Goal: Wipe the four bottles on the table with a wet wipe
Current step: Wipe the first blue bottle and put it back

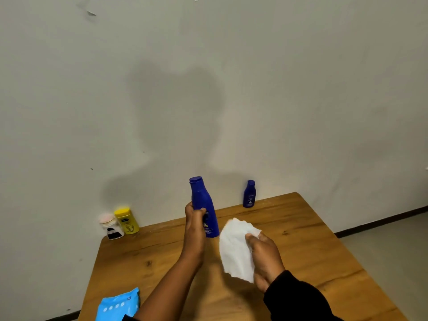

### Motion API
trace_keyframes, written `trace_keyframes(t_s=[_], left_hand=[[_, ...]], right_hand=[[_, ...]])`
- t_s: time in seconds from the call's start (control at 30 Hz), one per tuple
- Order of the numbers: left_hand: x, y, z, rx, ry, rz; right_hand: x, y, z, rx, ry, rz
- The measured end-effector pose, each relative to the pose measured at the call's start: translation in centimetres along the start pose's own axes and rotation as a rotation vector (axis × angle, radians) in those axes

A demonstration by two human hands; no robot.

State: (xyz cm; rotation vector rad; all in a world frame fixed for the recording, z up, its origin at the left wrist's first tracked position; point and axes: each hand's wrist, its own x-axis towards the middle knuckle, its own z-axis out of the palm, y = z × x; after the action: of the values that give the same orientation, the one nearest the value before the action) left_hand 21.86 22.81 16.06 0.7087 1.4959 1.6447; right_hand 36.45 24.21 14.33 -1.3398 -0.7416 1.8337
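Left hand (194,224) wrapped around the middle of the tall blue bottle (203,205), thumb across the front, cap up and tilted slightly; base looks clear of the surface (301,239), though hard to be sure. Held up near the body, probably to leave the sides free for wiping. Right hand (264,256) pinched shut on the white wipe (236,249), sheet hanging loose and spread, just beside the bottle but apart from it. Judged as poised for a first or next stroke on this bottle, not yet touching.

Further out: small blue bottle (249,194) upright at the far edge by the wall (208,66), well apart to the right. Yellow bottle (127,220) and white bottle (111,227) upright and touching or nearly so at the far left corner. Blue wipe pack (118,304) lying at the near left edge, within reach for a fresh sheet.

Cannot tell which of the standing three are already wiped. Next move likely needs the wipe closed round the bottle body while the left hand turns it; loose grip on a smooth bottle could slip once wet.
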Motion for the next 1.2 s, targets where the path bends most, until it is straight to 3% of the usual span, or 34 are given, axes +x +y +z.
trace_keyframes(t_s=[0.1,0.23,0.4,0.5,0.7,0.93,1.2], left_hand=[[2.9,-1.6,1.3,0.098,0.003,-0.057],[6.7,-3.9,3.2,0.182,-0.049,-0.067],[11.5,-7.8,4.5,0.401,-0.114,-0.022],[14.1,-10.0,5.2,0.566,-0.123,0.03],[19.0,-13.4,6.6,0.771,-0.16,0.094],[22.1,-16.8,7.6,0.81,-0.162,0.081],[23.2,-19.5,8.5,0.782,-0.118,0.048]], right_hand=[[4.5,-0.7,-1.5,-0.171,-0.031,0.016],[10.8,-1.5,-2.1,-0.69,-0.031,-0.089],[16.6,-4.0,-1.5,-0.885,-0.037,-0.043],[20.0,-3.5,-1.1,-0.688,0.02,-0.06],[25.3,-2.4,-1.2,-0.447,-0.092,-0.006],[29.8,-0.2,-1.6,-0.284,-0.065,0.11],[32.9,2.3,-1.3,-0.196,-0.032,0.112]])
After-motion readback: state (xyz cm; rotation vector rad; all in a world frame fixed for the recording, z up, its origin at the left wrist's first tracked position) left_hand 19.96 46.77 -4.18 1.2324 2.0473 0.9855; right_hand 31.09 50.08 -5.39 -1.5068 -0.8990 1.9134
